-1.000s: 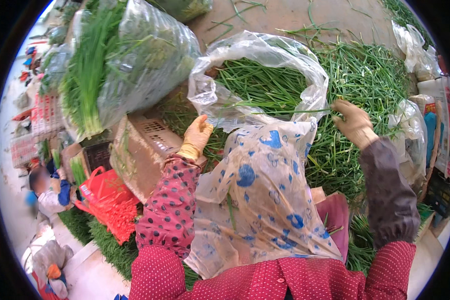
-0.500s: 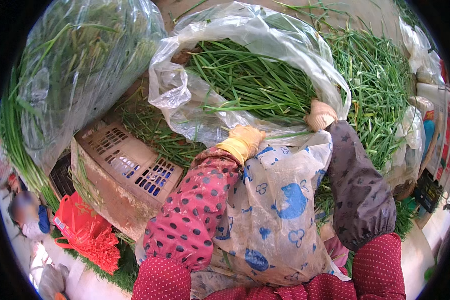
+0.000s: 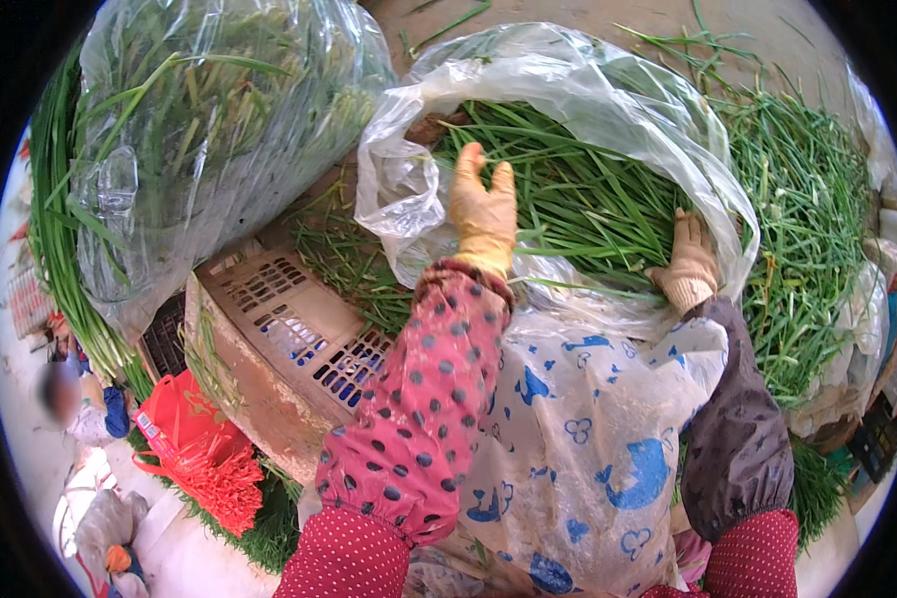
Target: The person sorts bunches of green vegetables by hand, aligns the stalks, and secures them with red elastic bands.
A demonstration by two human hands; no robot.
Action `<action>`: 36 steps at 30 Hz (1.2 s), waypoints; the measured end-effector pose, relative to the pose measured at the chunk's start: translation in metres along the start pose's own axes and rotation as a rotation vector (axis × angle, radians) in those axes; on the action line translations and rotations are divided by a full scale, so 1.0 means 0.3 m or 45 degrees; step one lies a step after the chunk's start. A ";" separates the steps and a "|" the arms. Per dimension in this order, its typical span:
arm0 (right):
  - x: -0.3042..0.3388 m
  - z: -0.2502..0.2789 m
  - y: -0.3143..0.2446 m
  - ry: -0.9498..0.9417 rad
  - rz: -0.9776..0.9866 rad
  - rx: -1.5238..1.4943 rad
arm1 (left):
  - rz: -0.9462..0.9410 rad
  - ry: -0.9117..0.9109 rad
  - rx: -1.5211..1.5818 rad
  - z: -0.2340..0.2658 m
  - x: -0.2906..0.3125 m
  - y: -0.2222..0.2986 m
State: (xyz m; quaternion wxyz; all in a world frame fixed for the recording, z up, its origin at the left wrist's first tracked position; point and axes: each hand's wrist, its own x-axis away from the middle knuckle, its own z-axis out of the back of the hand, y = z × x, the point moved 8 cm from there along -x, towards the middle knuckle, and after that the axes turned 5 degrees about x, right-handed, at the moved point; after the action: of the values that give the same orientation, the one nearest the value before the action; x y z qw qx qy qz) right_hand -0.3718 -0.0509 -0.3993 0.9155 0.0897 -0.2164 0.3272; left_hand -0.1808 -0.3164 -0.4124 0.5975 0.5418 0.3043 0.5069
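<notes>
A clear plastic bag stands open before me, full of long, thin green stalks that look like chives. My left hand, in a yellow rubber glove, hovers over the bag's left side with its fingers apart and nothing in them. On the bag's right inner side, my right hand, in a beige knit glove, lies with fingers stretched against the stalks. A pale plastic apron with blue prints covers my lap, below the bag's near rim.
An upturned-looking brown plastic crate sits left of my arm. A larger filled clear bag stands behind it. Red bags with red ties lie near left. Loose cut greens pile up at right. A person is at far left.
My left hand has moved from the bag's near rim up over the stalks, its fingers spreading. My right hand has opened flat on the stalks. The view has shifted left.
</notes>
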 end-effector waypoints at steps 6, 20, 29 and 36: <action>0.004 -0.033 0.004 -0.025 0.020 -0.030 | 0.738 0.074 -0.458 -0.007 -0.164 -0.159; -0.007 0.174 -0.104 -0.395 0.083 0.058 | 0.529 -0.027 0.580 -0.017 -0.130 -0.208; -0.023 0.639 -0.551 0.495 0.520 -0.504 | -0.145 -0.698 0.506 -0.118 0.079 0.166; -0.205 0.458 -0.391 0.426 0.263 -2.123 | 0.518 -0.645 0.650 0.024 0.070 0.086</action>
State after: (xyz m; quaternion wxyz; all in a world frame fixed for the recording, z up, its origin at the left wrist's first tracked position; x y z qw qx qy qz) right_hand -0.3858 -0.2177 -0.3075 0.6676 -0.6826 -0.2554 0.1518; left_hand -0.1751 -0.3017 -0.3823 0.3875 0.8294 0.1500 0.3735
